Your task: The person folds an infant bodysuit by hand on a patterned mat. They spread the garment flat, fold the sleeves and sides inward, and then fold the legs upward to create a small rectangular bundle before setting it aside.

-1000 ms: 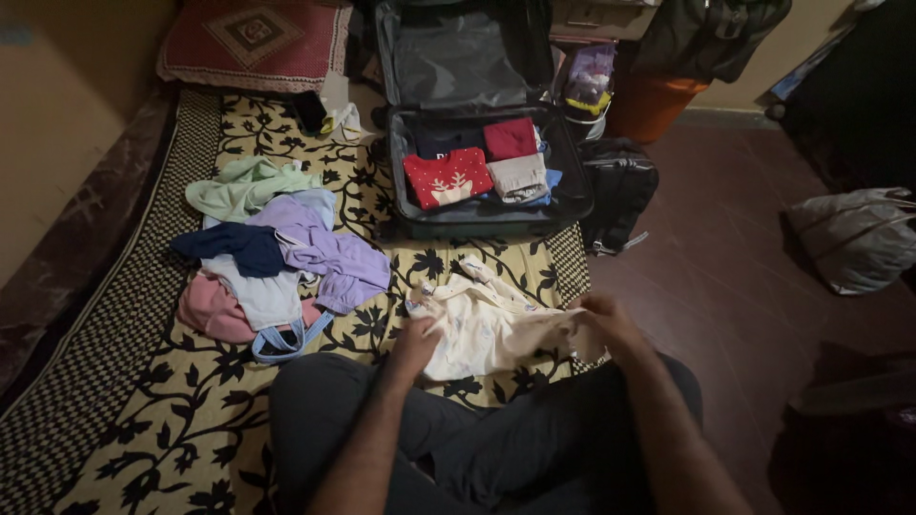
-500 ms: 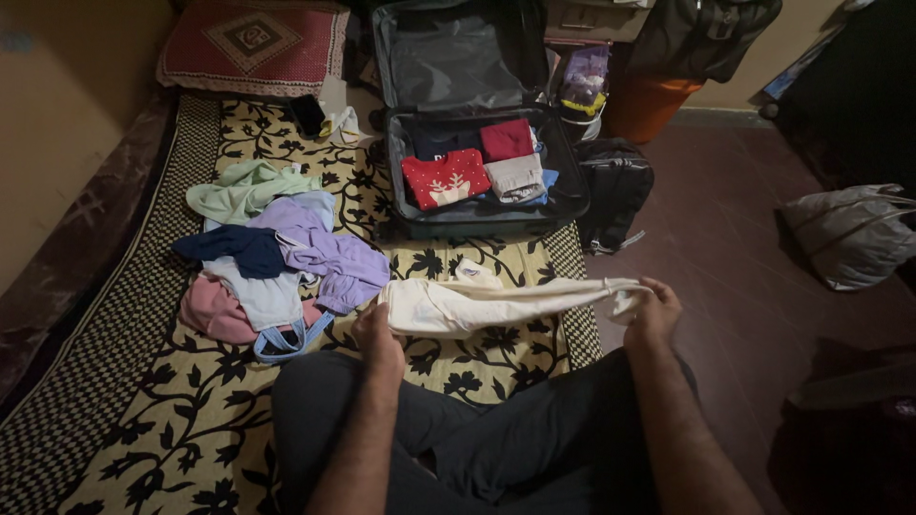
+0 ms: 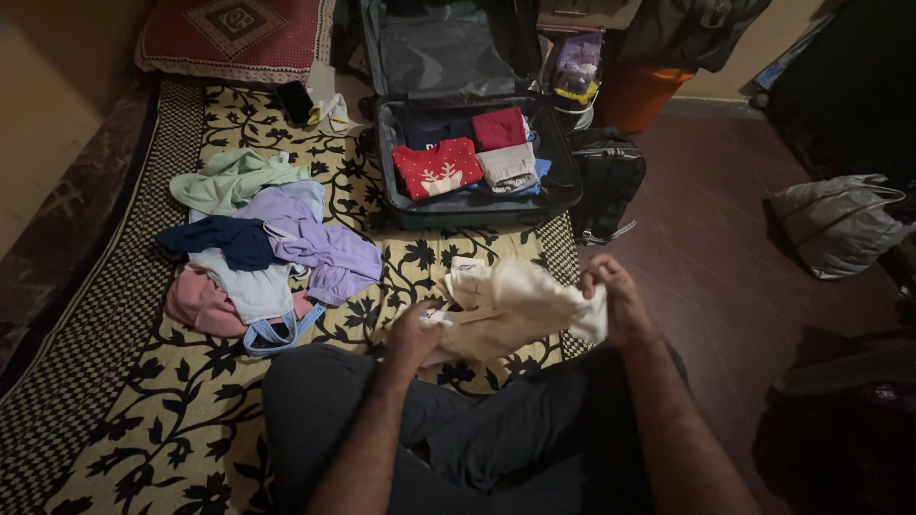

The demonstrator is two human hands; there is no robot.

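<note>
Gripping cream garment (image 3: 515, 310) both hands; bare mat (image 3: 143, 420) left, suitcase (image 3: 477, 205) beyond.

Open suitcase (image 3: 563, 186) with folded clothes, loose clothes pile (image 3: 262, 248), black backpack (image 3: 606, 181), grey bag (image 3: 840, 224), patterned mat (image 3: 143, 410)

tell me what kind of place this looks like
Probably a room in a home, used for packing: an open suitcase of folded clothes, a patterned floor mat with a pile of garments, and bags on the floor.

dim room: dark reddish floor (image 3: 725, 277), floral mat (image 3: 191, 420), yellowish wall (image 3: 57, 114), red cushion (image 3: 229, 33).
</note>
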